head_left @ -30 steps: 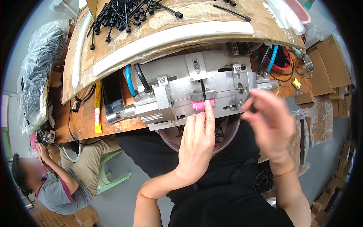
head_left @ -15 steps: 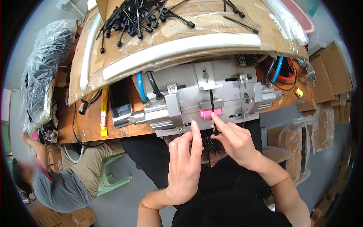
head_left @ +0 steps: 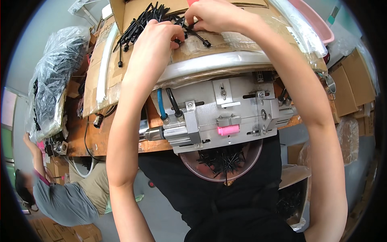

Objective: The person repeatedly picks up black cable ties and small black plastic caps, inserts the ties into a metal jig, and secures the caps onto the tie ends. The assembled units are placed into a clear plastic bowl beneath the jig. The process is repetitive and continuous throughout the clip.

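Both my hands are up at the pile of thin black rods with knobbed ends on the cardboard. My left hand is closed, pinching a black rod whose end shows at the fingertips. At the pile's right side my right hand is closed too; its fingertips press together among the rods, and what they hold is mostly hidden. One rod lies just below that hand. Nearer me, a pink block sits in the metal fixture, with no rod across it.
Under the fixture's front edge, a translucent bowl holds several black rods. White padded edging runs along the cardboard. Blue and black hoses join the fixture. Another person sits at left; a cardboard box stands at right.
Both hands have moved from the fixture, up and away from me, to the rod pile. The rod that lay across the pink block is gone from there. The bowl shows more fully.
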Tool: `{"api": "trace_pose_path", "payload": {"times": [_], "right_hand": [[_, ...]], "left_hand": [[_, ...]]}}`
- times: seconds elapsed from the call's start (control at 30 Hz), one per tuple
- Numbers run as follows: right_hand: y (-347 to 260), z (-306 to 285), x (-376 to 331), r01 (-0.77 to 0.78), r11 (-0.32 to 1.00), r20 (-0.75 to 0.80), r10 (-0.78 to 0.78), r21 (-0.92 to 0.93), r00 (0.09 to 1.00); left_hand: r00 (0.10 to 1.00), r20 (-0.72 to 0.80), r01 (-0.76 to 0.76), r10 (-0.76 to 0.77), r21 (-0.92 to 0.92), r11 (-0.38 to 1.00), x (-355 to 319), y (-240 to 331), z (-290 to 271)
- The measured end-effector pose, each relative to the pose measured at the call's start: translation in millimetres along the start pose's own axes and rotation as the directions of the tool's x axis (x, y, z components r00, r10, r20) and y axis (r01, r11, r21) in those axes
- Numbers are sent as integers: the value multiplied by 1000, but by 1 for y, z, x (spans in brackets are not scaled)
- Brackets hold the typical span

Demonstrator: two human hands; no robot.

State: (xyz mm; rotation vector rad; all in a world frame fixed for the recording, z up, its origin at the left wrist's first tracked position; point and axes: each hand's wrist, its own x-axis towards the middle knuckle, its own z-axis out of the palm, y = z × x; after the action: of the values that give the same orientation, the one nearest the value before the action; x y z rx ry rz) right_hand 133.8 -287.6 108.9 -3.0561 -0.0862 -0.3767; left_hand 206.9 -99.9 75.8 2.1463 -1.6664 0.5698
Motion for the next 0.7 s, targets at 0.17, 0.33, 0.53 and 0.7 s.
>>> {"api": "trace_pose_path", "payload": {"times": [0.17,0.33,0.53,0.7], "right_hand": [[28,-7,-35,43,984,-279,7,174,960],[7,-43,-113,-33,838,-376,279,545,883],[-21,-34,-172,229,406,-408,434,884,804],[-33,-21,-203,234,476,-450,412,848,792]], "left_hand": [[976,-191,75,-104,-154,985,-30,43,-17],[971,-152,144,-187,-258,955,-108,141,-6],[949,188,270,-252,-79,960,-155,210,38],[933,267,266,-242,-59,962,-148,209,37]]}}
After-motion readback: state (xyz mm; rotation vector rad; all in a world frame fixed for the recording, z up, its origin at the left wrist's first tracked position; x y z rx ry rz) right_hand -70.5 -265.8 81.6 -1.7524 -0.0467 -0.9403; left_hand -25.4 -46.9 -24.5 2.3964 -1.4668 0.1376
